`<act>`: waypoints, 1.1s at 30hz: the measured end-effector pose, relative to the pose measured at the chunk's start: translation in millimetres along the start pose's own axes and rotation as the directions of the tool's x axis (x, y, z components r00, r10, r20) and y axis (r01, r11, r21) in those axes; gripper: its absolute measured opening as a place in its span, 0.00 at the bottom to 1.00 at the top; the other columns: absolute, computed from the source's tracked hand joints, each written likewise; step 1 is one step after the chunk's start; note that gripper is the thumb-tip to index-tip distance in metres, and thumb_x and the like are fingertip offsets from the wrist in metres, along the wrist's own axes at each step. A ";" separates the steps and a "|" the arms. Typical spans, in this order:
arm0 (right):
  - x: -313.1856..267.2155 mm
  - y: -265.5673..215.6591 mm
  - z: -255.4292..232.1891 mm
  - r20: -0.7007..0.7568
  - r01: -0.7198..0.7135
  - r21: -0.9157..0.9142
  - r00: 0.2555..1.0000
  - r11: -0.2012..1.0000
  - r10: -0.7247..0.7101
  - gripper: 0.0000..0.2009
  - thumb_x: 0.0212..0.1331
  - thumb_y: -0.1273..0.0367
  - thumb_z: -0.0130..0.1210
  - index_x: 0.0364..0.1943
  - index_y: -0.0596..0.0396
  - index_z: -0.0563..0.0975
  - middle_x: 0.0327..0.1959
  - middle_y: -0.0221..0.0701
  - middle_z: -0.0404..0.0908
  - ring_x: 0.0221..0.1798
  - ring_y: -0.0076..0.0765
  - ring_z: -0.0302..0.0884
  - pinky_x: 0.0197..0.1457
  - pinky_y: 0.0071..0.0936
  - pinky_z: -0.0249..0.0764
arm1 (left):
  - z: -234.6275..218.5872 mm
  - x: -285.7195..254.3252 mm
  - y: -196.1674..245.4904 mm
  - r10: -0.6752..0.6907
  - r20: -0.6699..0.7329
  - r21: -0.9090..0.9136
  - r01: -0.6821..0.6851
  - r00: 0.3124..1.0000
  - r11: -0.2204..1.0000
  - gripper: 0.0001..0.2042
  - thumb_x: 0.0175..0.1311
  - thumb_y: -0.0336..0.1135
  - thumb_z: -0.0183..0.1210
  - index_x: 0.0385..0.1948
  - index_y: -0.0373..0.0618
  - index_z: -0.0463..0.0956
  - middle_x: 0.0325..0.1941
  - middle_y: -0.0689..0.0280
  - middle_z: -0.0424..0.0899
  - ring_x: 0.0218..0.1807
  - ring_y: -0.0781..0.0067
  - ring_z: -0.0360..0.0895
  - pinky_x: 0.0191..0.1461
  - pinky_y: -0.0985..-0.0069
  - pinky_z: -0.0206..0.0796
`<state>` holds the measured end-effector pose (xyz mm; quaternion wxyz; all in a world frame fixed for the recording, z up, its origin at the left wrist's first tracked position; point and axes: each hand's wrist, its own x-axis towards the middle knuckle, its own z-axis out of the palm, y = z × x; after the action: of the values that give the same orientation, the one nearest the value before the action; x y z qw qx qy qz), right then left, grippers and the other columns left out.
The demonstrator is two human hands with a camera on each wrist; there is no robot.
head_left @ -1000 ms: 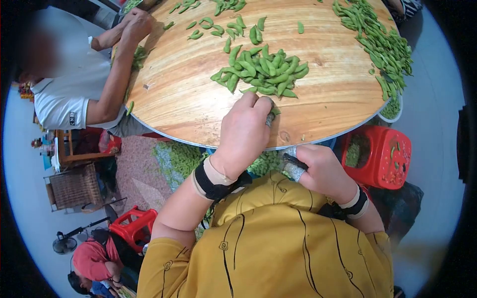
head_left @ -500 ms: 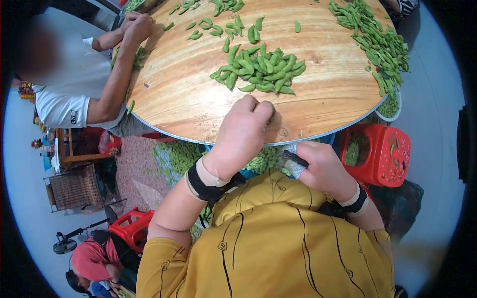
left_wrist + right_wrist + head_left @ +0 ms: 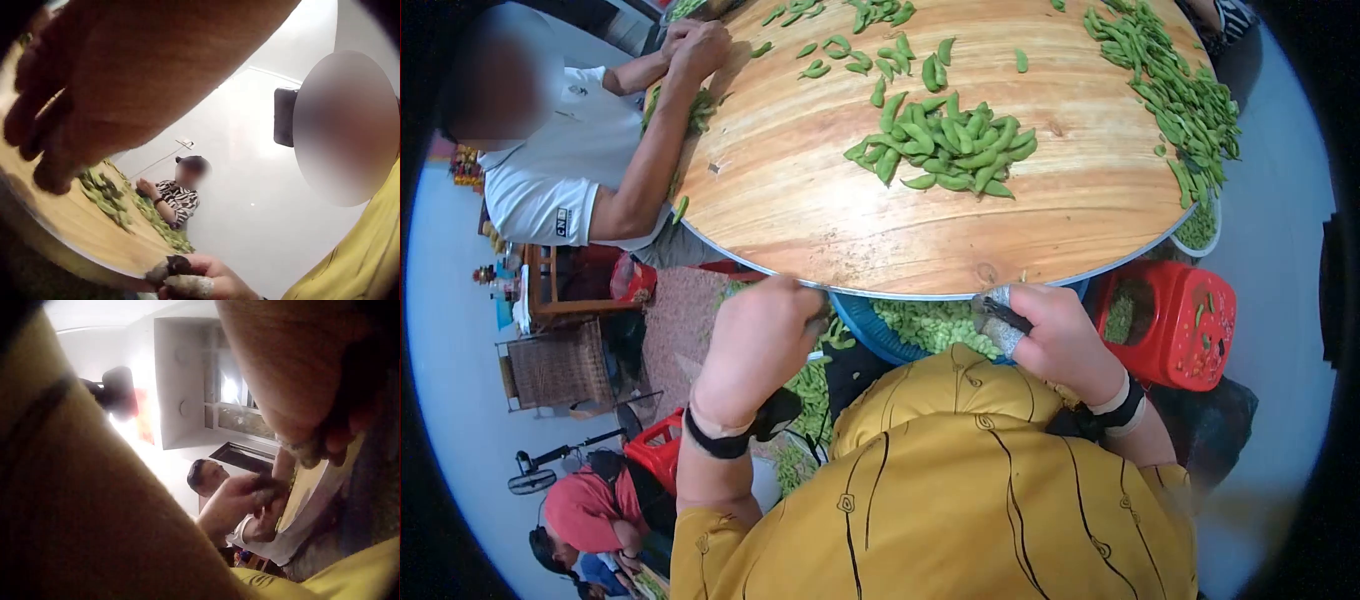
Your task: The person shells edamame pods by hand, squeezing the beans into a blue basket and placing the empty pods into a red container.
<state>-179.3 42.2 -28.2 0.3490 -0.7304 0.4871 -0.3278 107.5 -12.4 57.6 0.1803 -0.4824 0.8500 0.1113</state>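
My left hand (image 3: 758, 338) is at the table's near edge, left of the basin; in the left wrist view its fingers (image 3: 53, 172) hang loosely bent with nothing visible between them. At the same edge, further right, my right hand (image 3: 1058, 338) pinches a small black tool (image 3: 1014, 317) between digits wrapped in grey tape; its exact kind I cannot tell. Below the edge, between the hands, a blue basin (image 3: 862, 328) holds shelled green beans (image 3: 930, 325). A pile of green soybean pods (image 3: 950, 145) lies on the round wooden table (image 3: 800, 215) ahead.
Loose pods (image 3: 840, 50) are scattered further back, with a long heap (image 3: 1175, 95) along the right edge. A red stool (image 3: 1190, 325) stands at right, near a white bowl (image 3: 1200, 228) of beans. A person in a white shirt (image 3: 550, 200) sits at left.
My left hand drew back from beside the pod pile to the table's edge and moved left, uncovering the basin. The green pod seen in its fingers earlier no longer shows. My right hand stayed put.
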 end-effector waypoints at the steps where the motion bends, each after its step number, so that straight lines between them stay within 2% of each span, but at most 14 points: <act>1: 1.7 -1.3 1.9 -0.002 0.008 0.013 1.000 1.000 -0.008 0.09 0.45 0.72 0.58 0.31 0.59 0.75 0.24 0.43 0.74 0.29 0.55 0.73 0.32 0.42 0.71 | -2.6 12.3 9.8 0.003 -0.192 -0.137 -0.030 0.981 0.990 0.09 0.50 0.26 0.57 0.34 0.43 0.78 0.32 0.56 0.77 0.36 0.51 0.78 0.38 0.61 0.70; 2: 2.9 -2.5 2.6 -0.007 0.014 0.024 1.000 1.000 -0.014 0.09 0.45 0.72 0.59 0.32 0.59 0.75 0.24 0.43 0.74 0.29 0.55 0.73 0.31 0.42 0.71 | -5.6 26.4 19.7 -0.018 -0.378 -0.261 -0.088 0.926 0.961 0.10 0.48 0.25 0.57 0.34 0.42 0.78 0.33 0.55 0.77 0.36 0.50 0.77 0.39 0.62 0.70; 4: 0.9 -5.1 1.4 -0.017 0.016 0.000 1.000 1.000 -0.016 0.09 0.45 0.72 0.59 0.32 0.59 0.75 0.24 0.44 0.74 0.29 0.55 0.73 0.31 0.41 0.71 | 0.1 58.8 35.4 -0.020 -0.565 -0.285 -0.172 0.825 0.943 0.09 0.48 0.25 0.56 0.34 0.41 0.78 0.33 0.57 0.77 0.36 0.51 0.77 0.38 0.62 0.71; 5: -1.1 -6.6 0.3 -0.023 0.015 -0.020 1.000 1.000 -0.015 0.09 0.46 0.72 0.59 0.33 0.59 0.75 0.24 0.44 0.74 0.29 0.55 0.73 0.31 0.41 0.70 | 2.7 73.7 41.8 -0.019 -0.571 -0.285 -0.177 0.821 0.942 0.09 0.48 0.25 0.56 0.34 0.41 0.78 0.33 0.57 0.77 0.36 0.51 0.77 0.38 0.62 0.71; 7: -7.2 -8.2 -6.2 -0.032 -0.017 -0.022 0.999 1.000 0.017 0.10 0.47 0.72 0.59 0.35 0.59 0.75 0.25 0.44 0.75 0.30 0.55 0.74 0.32 0.39 0.71 | 6.9 99.4 51.4 0.005 -0.659 -0.094 -0.090 0.752 0.991 0.06 0.53 0.26 0.53 0.32 0.41 0.76 0.31 0.58 0.75 0.36 0.57 0.78 0.35 0.65 0.73; 10: -16.7 -11.7 -13.1 -0.059 -0.105 0.047 0.992 0.993 0.108 0.11 0.51 0.73 0.59 0.39 0.60 0.76 0.28 0.45 0.76 0.31 0.53 0.76 0.34 0.35 0.72 | 16.7 118.9 56.9 -0.001 -0.614 -0.048 -0.036 0.790 0.998 0.06 0.54 0.25 0.51 0.32 0.39 0.75 0.32 0.58 0.74 0.37 0.58 0.77 0.35 0.67 0.72; 14: -20.0 -10.6 -20.1 0.006 -0.268 0.217 0.962 0.939 0.273 0.14 0.56 0.74 0.58 0.46 0.60 0.75 0.30 0.46 0.78 0.32 0.48 0.79 0.36 0.29 0.73 | 21.8 119.6 54.1 -0.059 -0.697 -0.188 -0.103 0.715 0.977 0.07 0.50 0.24 0.54 0.32 0.42 0.74 0.33 0.56 0.75 0.36 0.55 0.76 0.36 0.63 0.71; 18: -12.4 -6.6 -18.5 -0.007 -0.199 0.246 0.978 0.949 0.207 0.16 0.56 0.74 0.58 0.49 0.61 0.73 0.30 0.45 0.78 0.32 0.43 0.80 0.36 0.29 0.73 | 24.0 113.5 50.9 -0.117 -0.675 -0.325 -0.151 0.729 0.934 0.09 0.48 0.22 0.56 0.32 0.40 0.74 0.35 0.56 0.78 0.36 0.50 0.76 0.37 0.61 0.69; 21: -3.8 -10.8 -22.5 0.019 -0.183 0.323 0.982 0.929 0.187 0.18 0.57 0.76 0.56 0.53 0.60 0.71 0.30 0.42 0.79 0.33 0.38 0.81 0.37 0.28 0.74 | 26.6 103.1 52.7 -0.125 -0.616 -0.354 -0.131 0.778 0.926 0.09 0.52 0.22 0.56 0.36 0.39 0.75 0.31 0.57 0.79 0.34 0.58 0.78 0.36 0.67 0.70; 23: 1.0 -13.3 -24.0 0.053 -0.242 0.358 0.969 0.902 0.240 0.19 0.57 0.77 0.53 0.55 0.60 0.69 0.31 0.39 0.80 0.33 0.35 0.81 0.38 0.28 0.74 | 20.9 91.8 59.2 -0.248 -0.439 -0.739 -0.190 0.864 0.646 0.09 0.59 0.23 0.55 0.41 0.37 0.76 0.31 0.62 0.81 0.35 0.73 0.78 0.40 0.75 0.70; 24: 4.1 -16.2 -24.9 0.052 -0.247 0.359 0.968 0.900 0.245 0.19 0.57 0.77 0.53 0.55 0.60 0.69 0.31 0.39 0.80 0.33 0.35 0.81 0.38 0.28 0.74 | 21.7 87.0 61.8 -0.244 -0.436 -0.740 -0.190 0.866 0.645 0.09 0.59 0.23 0.55 0.41 0.37 0.76 0.31 0.62 0.81 0.35 0.73 0.78 0.40 0.75 0.70; 26: 11.0 -21.8 -26.9 0.076 -0.266 0.363 0.964 0.893 0.256 0.21 0.57 0.78 0.51 0.57 0.60 0.68 0.31 0.37 0.81 0.33 0.34 0.80 0.39 0.29 0.74 | 23.6 79.7 65.9 -0.154 -0.243 -0.915 -0.173 0.958 0.365 0.09 0.64 0.24 0.53 0.43 0.33 0.76 0.36 0.66 0.81 0.40 0.83 0.74 0.45 0.82 0.68; 31: 16.9 -24.9 -22.9 0.123 -0.323 0.419 0.946 0.848 0.300 0.24 0.55 0.78 0.50 0.60 0.57 0.67 0.29 0.34 0.81 0.28 0.28 0.78 0.34 0.26 0.74 | 30.9 75.0 69.8 -0.053 -0.136 -0.938 -0.111 0.989 0.330 0.08 0.64 0.21 0.51 0.42 0.34 0.77 0.38 0.68 0.81 0.41 0.83 0.74 0.48 0.82 0.67; 33: 17.8 -26.2 -21.8 0.151 -0.366 0.432 0.930 0.824 0.334 0.25 0.55 0.78 0.49 0.61 0.56 0.67 0.28 0.32 0.80 0.26 0.26 0.76 0.33 0.24 0.73 | 33.8 73.7 71.0 -0.029 -0.163 -0.931 -0.144 0.986 0.335 0.08 0.63 0.21 0.50 0.41 0.34 0.77 0.38 0.69 0.81 0.41 0.83 0.74 0.47 0.82 0.67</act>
<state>-179.0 28.7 7.8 0.5802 -0.5377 0.5103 -0.3374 18.5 -21.4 -2.7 -0.1987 -0.4747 0.6581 0.5497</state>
